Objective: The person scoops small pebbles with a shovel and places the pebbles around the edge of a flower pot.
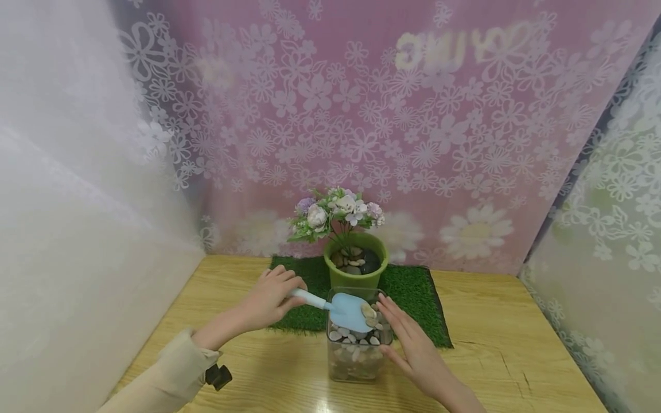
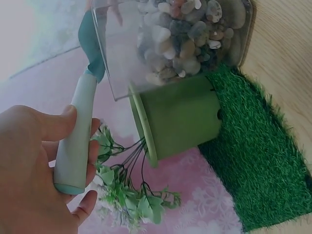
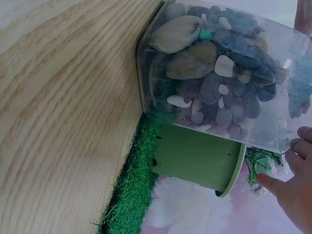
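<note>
My left hand (image 1: 271, 295) grips the pale handle of a small trowel (image 1: 347, 314), thumb on one side and fingers curled round the other in the left wrist view. Its light blue blade lies over the mouth of a clear square container (image 1: 356, 373), with a few tan pebbles (image 1: 369, 314) near the tip. Grey, white and brown pebbles (image 2: 187, 41) fill the lower part of that container. At the container's right rim is my right hand (image 1: 415, 347), its fingers extended along the edge and the thumb apart, lower down by the wall.
Behind the container, a green pot (image 1: 356, 280) with stones and artificial flowers (image 1: 335, 213) stands on a green turf mat (image 1: 419, 295). The wooden table (image 1: 258, 378) meets a pink flowered curtain (image 1: 330, 132) at the back. Pale sheets hang at both sides.
</note>
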Available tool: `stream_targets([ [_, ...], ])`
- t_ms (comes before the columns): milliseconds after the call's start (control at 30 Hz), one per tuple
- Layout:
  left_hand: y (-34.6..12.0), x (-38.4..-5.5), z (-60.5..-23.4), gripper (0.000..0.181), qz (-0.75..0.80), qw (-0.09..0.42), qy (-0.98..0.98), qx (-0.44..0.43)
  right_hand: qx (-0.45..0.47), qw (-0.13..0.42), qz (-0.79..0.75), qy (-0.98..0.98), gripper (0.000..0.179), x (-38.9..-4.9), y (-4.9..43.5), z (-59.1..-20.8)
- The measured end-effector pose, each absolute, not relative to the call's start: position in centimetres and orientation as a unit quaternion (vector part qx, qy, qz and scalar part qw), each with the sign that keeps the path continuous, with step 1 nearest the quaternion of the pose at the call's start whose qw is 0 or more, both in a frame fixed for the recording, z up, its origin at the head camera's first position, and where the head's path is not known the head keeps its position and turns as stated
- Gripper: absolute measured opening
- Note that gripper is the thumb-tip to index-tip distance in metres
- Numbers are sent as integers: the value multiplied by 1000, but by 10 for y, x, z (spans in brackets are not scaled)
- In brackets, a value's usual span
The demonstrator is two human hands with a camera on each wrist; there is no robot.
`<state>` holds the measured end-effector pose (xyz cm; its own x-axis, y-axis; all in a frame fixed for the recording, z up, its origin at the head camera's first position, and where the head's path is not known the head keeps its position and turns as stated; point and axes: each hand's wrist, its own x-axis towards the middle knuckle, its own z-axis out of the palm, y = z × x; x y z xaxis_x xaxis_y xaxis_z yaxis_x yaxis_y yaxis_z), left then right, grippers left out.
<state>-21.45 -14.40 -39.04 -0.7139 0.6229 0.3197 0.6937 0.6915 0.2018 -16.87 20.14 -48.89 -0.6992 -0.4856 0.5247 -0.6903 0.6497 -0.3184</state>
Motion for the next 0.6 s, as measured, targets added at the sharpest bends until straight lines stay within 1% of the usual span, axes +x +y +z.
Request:
stream_targets([
  [133,-151,-214,-394,13,-164,129,-912,-352,339,207,249,-883,82,-168,201,-487],
  [333,-163,-212,-397,14,-165,154,-916,-333,350,223,200,-888,78,-169,203,-483],
  [600,-171,-214,-391,17,-159,186,-921,-302,350,222,172,-893,78,-170,205,-479],
])
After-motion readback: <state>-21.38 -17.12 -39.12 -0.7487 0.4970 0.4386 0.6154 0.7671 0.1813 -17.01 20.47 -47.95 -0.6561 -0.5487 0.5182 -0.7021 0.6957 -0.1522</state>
